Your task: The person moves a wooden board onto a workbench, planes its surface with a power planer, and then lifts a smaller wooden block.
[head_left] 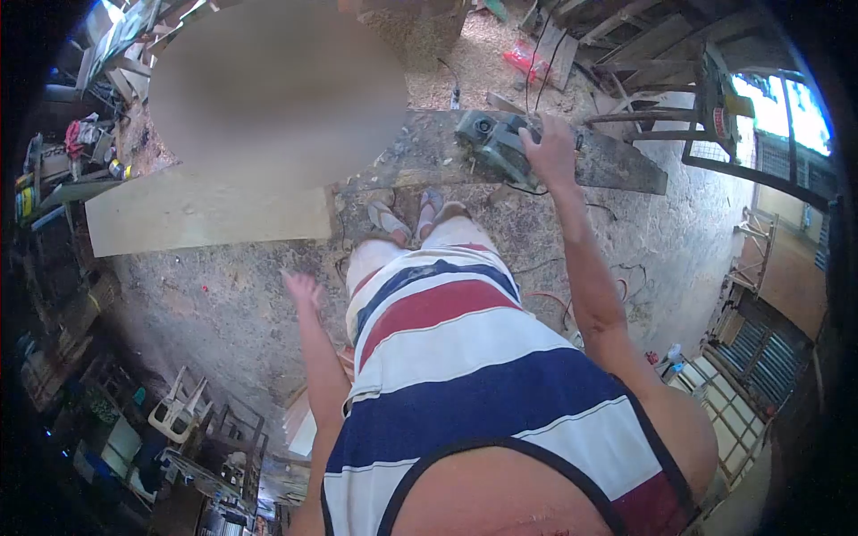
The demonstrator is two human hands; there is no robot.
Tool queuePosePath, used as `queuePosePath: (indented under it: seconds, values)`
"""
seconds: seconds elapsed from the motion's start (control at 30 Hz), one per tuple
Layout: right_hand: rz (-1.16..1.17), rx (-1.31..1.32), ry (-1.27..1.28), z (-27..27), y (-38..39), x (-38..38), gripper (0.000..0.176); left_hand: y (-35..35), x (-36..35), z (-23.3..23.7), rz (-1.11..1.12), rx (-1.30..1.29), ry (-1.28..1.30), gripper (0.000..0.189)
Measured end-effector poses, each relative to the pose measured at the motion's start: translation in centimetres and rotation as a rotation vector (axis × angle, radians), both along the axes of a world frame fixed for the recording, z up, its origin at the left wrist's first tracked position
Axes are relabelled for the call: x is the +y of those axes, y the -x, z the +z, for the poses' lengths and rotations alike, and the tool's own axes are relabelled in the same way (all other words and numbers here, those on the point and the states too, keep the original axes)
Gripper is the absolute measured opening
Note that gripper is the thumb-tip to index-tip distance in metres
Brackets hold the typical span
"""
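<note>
R hand is closed over the rear of the planer, fingers wrapped on its handle, arm stretched straight out. Planer sits flat on a dark board, its body lying left of the hand. L hand is well apart from the planer, down-left of it, fingers spread, holding & touching nothing. A black cord loops just below the planer, at the board's near edge. Below-left of the planer, two feet in sandals stand on the dusty floor, toes near the board. Left of the planer a pale plank meets the dark board's end; touching or overlapping, can't tell. Above the planer, on sawdust, lies a red item, too small to ID. Up-right of the planer: stacked wood frames. Far down-left of the planer stands a white plastic chair, w/ more clutter around it.
</note>
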State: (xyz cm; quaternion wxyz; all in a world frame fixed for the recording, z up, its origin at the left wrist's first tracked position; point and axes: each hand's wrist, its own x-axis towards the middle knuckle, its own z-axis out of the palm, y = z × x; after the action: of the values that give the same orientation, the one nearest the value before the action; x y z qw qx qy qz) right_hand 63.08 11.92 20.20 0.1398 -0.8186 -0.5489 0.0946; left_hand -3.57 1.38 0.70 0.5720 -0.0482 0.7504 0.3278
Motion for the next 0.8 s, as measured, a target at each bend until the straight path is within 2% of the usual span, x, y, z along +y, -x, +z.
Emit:
queuePosePath:
  seconds: [0.03, 0.07, 0.1, 0.13, 0.17, 0.2, 0.23, 0.27, 0.3, 0.33, 0.37, 0.43, 0.47, 0.5, 0.53, 0.6, 0.67, 0.7, 0.8]
  values:
    - [-0.023, 0.023, -0.014, 0.3, 0.8, 0.0, 0.053, 0.1, 2.9, 0.3, 0.088, -0.038, -0.036, 0.104]
    - [-0.043, 0.040, -0.030, 0.6, 1.1, 0.2, 0.054, -2.0, 6.2, 3.1, 0.176, 0.001, -0.061, 0.100]
    - [-0.030, -0.060, 0.063, 0.0, 1.0, -0.2, 0.052, -5.6, 9.3, 6.2, 0.266, 0.041, -0.090, 0.095]
    - [0.004, -0.146, 0.146, -0.8, 1.1, -0.3, 0.051, -8.0, 10.9, 6.7, 0.155, -0.102, -0.268, 0.093]
    - [0.032, -0.032, 0.119, 0.3, 2.2, -0.8, 0.049, -8.1, 12.4, 7.3, 0.069, -0.194, -0.462, 0.090]
    - [0.152, 0.062, -0.015, -1.4, 1.9, -1.4, 0.052, -6.0, 12.5, 1.1, 0.100, -0.080, -0.499, 0.086]
    - [0.119, 0.102, 0.132, 0.6, 3.8, -0.6, 0.057, -6.0, 12.5, 0.6, 0.163, -0.132, -0.408, 0.088]
    - [0.210, -0.003, 0.091, -3.8, 1.4, -1.2, 0.058, -6.3, 12.6, 0.3, 0.232, -0.181, -0.317, 0.090]
    - [0.248, -0.053, 0.132, -2.2, 2.6, -0.5, 0.061, -6.0, 12.9, -4.2, 0.268, -0.191, -0.452, 0.093]
    - [0.280, -0.071, 0.292, -0.2, 3.2, 0.2, 0.060, -8.1, 13.3, -1.0, 0.365, -0.206, -0.400, 0.096]
    - [0.333, -0.122, 0.190, -4.2, 0.9, -0.5, 0.058, -9.1, 14.0, -0.4, 0.360, -0.026, -0.376, 0.100]
    - [0.359, -0.015, 0.353, -2.6, 0.8, 1.1, 0.058, -11.1, 15.1, -0.5, 0.350, 0.180, -0.311, 0.105]
    - [0.363, -0.088, 0.357, 0.5, 2.3, 1.5, 0.059, -11.9, 15.6, -1.2, 0.314, 0.265, -0.249, 0.107]
    - [0.472, -0.004, 0.369, -2.3, -1.3, 2.0, 0.061, -11.8, 15.8, -0.6, 0.298, 0.354, -0.186, 0.109]
    - [0.506, 0.061, 0.349, -7.8, -5.1, 2.0, 0.059, -11.5, 16.1, -0.3, 0.303, 0.391, -0.140, 0.112]
    - [0.656, -0.081, 0.231, -11.3, -8.7, 2.2, 0.055, -11.5, 16.1, -0.7, 0.263, 0.374, -0.055, 0.116]
    - [0.567, 0.063, 0.241, -8.4, -5.9, 1.7, 0.054, -13.1, 16.4, 0.6, 0.166, 0.460, -0.116, 0.118]
    - [0.521, 0.122, 0.253, -6.7, -5.1, 1.6, 0.054, -14.8, 17.0, 0.9, 0.216, 0.496, -0.088, 0.119]
    - [0.351, 0.556, 0.291, -8.4, -4.9, 1.5, 0.053, -20.6, 16.7, 0.1, 0.333, 0.575, 0.000, 0.124]
